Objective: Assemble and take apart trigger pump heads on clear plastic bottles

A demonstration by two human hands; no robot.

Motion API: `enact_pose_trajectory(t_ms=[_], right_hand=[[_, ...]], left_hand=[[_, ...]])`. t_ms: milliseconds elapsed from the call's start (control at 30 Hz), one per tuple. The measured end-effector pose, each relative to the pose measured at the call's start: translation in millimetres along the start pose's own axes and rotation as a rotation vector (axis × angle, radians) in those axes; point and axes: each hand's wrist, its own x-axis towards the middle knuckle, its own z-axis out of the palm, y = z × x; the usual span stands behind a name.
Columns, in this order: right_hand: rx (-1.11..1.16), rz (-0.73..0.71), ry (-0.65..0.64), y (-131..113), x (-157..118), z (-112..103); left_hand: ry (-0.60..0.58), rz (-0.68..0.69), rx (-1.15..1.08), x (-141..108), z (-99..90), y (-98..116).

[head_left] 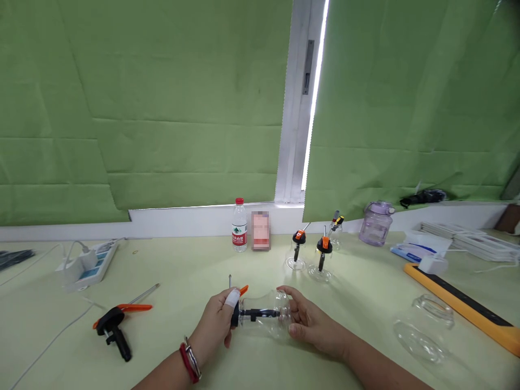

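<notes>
Lying sideways between my hands is a clear bottle (264, 317). Its black lid with an orange lever (243, 291) sits at the left end, and a dark tube runs inside the bottle. My left hand (217, 317), with a white wrap on the thumb, closes round the lid. At the other end, my right hand (312, 325) grips the bottle's wide base between thumb and fingers. A loose black pump top (116, 327) with an orange lever and metal spout lies on the table to the left. On the right rests a clear bottle without a top (426, 327).
Two similar capped bottles (296, 254) (320, 262) stand at the back, near screwdrivers (337, 221) in a clear holder. A water bottle (239, 227), a phone (260, 231) and a purple jug (376, 223) line the wall. A power strip (97, 265) is left; an orange-black bar (463, 303) right.
</notes>
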Motion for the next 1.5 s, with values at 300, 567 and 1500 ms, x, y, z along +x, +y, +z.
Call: enact_pose_trajectory(t_ms=[300,567,1500], right_hand=[[-0.578,-0.271,0.081,-11.6,-8.5,-3.1],[-0.536,-0.341,0.104,-15.3,-7.8,0.6],[-0.158,-0.102,0.034,-8.6,-2.0,1.1]], left_hand=[[0.021,-0.092,-0.124,-2.6,2.0,8.4],[0.008,-0.092,-0.118,-3.6,2.6,10.3],[-0.020,0.030,0.000,-1.6,3.8,-4.4]])
